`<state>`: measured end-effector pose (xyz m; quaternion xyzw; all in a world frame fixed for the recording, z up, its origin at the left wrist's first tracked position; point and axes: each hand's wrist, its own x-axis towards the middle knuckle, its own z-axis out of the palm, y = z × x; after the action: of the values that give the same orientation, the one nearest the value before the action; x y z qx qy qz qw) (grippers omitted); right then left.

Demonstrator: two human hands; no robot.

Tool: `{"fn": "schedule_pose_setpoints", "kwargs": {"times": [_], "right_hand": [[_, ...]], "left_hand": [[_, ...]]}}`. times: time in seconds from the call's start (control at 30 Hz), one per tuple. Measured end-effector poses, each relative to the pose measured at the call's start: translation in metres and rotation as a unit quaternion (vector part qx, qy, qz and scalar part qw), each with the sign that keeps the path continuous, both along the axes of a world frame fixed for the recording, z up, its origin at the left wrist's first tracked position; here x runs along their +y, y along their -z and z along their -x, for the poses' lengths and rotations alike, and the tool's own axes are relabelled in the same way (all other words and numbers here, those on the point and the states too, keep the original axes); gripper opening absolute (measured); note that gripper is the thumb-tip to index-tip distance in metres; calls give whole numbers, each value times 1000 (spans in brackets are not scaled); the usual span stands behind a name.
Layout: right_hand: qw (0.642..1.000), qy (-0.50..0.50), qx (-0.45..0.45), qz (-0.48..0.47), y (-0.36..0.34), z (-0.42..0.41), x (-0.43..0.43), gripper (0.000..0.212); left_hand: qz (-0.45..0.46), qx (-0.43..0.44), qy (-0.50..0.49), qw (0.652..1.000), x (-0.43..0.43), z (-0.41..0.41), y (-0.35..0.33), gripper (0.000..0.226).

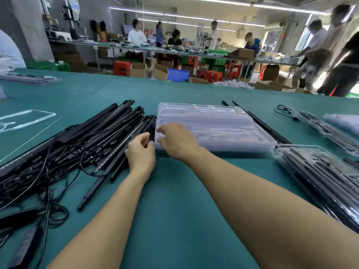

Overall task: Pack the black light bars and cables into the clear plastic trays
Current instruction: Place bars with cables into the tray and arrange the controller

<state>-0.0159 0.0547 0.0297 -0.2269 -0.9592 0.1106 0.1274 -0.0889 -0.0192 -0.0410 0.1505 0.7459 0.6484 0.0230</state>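
1. Black light bars (pixel 108 133) lie in a loose heap on the left part of the green table (pixel 174 200). Their cables (pixel 38 171) are tangled toward the near-left corner.
2. The stack of clear plastic trays (pixel 223 123) sits in the middle of the table, with its left edge just beside the heap. The top tray looks unfilled, though the clear plastic and blur make that hard to confirm.
3. I judge the step in hand to be the start of a fresh tray: one bar is being picked from the heap while the tray is steadied.
4. The left hand (pixel 140 152) reaches forward on a nearly straight forearm. Its thumb and curled fingers are closed narrowly on the near end of a bar at the heap's right edge.
5. The right hand (pixel 177 141) lies over the stack's near-left corner, palm down and fingers bent. I cannot tell whether it pinches the rim or only rests there.
6. The next move likely calls for drawing the bar clear of the tangle without dragging its neighbours. It then has to be lined up lengthwise with a tray channel, trailing cable included.
7. Filled trays (pixel 318 167) lie at the right.
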Motion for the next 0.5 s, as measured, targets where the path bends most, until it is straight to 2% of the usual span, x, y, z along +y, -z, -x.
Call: {"fn": "schedule_pose_setpoints", "kwargs": {"times": [0.13, 0.23, 0.37, 0.5], "right_hand": [[998, 38, 31, 27, 5, 22, 4, 21], [998, 64, 29, 0, 3, 27, 3, 37], [999, 39, -13, 5, -8, 27, 6, 15], [999, 25, -38, -11, -9, 27, 6, 22]], "left_hand": [[1, 30, 32, 999, -1, 5, 2, 29], [-4, 20, 64, 998, -1, 5, 4, 24], [-36, 4, 112, 993, -5, 5, 3, 15], [-32, 8, 101, 994, -4, 7, 5, 14]]}}
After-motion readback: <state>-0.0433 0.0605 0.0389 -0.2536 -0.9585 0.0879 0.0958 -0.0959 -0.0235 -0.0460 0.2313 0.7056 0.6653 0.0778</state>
